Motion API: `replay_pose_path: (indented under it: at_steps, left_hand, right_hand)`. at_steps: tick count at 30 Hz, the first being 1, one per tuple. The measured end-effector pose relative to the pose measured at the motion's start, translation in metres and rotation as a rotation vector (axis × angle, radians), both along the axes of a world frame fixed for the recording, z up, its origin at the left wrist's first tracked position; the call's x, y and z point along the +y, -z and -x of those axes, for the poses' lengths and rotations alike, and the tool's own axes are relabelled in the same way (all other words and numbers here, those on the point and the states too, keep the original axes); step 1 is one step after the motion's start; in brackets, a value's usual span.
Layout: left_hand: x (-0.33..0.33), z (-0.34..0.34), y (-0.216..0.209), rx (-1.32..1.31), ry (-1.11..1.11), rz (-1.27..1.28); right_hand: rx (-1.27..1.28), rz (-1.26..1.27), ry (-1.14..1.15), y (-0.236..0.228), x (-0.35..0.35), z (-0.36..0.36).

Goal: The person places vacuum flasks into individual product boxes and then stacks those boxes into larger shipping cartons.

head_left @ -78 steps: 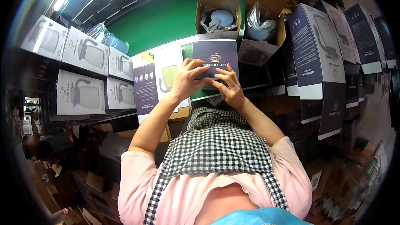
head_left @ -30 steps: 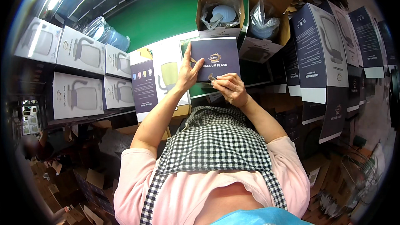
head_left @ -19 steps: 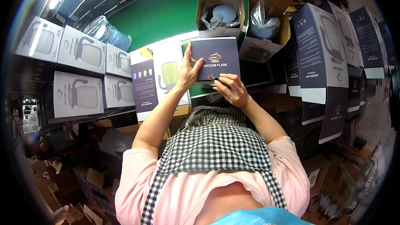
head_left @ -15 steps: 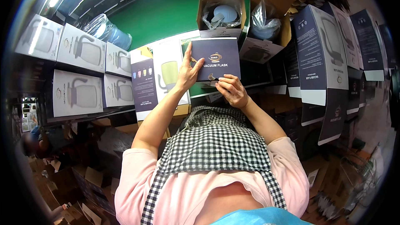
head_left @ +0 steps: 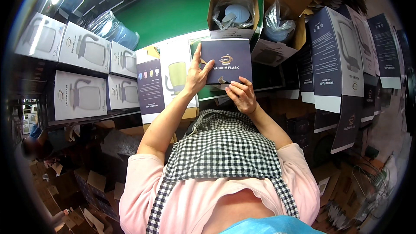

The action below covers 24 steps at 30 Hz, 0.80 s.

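Note:
A dark blue carton (head_left: 227,56) with a gold emblem on its top stands in front of me on the work table. My left hand (head_left: 197,74) holds its left side, the thumb lying on the top face and the forefinger stretched along the edge. At the near edge of the carton, my right hand (head_left: 242,96) is closed with fingers bent together. A small curled strip (head_left: 222,80) sticks up beside its fingertips, and they seem to pinch its lower end. The carton's inside is hidden.
Two open cartons (head_left: 234,34) (head_left: 277,52) behind hold bagged jugs. A bagged blue jug (head_left: 119,32) lies on the green table (head_left: 167,15). White cartons (head_left: 82,97) are stacked left; a printed carton (head_left: 173,69) is beside my left arm. Flattened cartons (head_left: 329,60) stand right.
The right hand's fingers have shifted slightly at the carton's near edge, with the forefinger a little more raised. My left hand and the carton keep their places.

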<state>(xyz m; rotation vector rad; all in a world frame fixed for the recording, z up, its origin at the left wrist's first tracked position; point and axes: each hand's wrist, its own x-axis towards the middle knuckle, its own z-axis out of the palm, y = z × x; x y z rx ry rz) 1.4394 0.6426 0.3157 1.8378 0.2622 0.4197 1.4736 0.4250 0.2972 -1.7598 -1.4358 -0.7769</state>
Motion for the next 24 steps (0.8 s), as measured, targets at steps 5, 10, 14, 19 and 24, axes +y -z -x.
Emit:
replay_pose_path:
  at_steps: [5, 10, 14, 19, 24]
  left_hand:
    - [0.0, -0.001, 0.002, 0.0, 0.003, 0.03]
    - [-0.002, 0.0, 0.002, -0.009, -0.01, 0.004]
    - [-0.001, 0.0, 0.006, 0.011, 0.011, 0.114]
    - [-0.004, -0.001, -0.001, 0.007, 0.024, 0.123]
    - [-0.002, -0.001, 0.005, -0.034, 0.001, 0.087]
  right_hand:
    - [-0.036, -0.042, 0.028, 0.009, 0.004, 0.003]
    - [0.005, -0.051, 0.043, 0.002, 0.003, 0.006]
    - [-0.012, 0.01, 0.033, 0.005, 0.0, 0.006]
    - [0.005, -0.005, 0.055, 0.012, -0.001, 0.006]
    - [-0.038, -0.026, 0.089, 0.011, 0.005, 0.007]
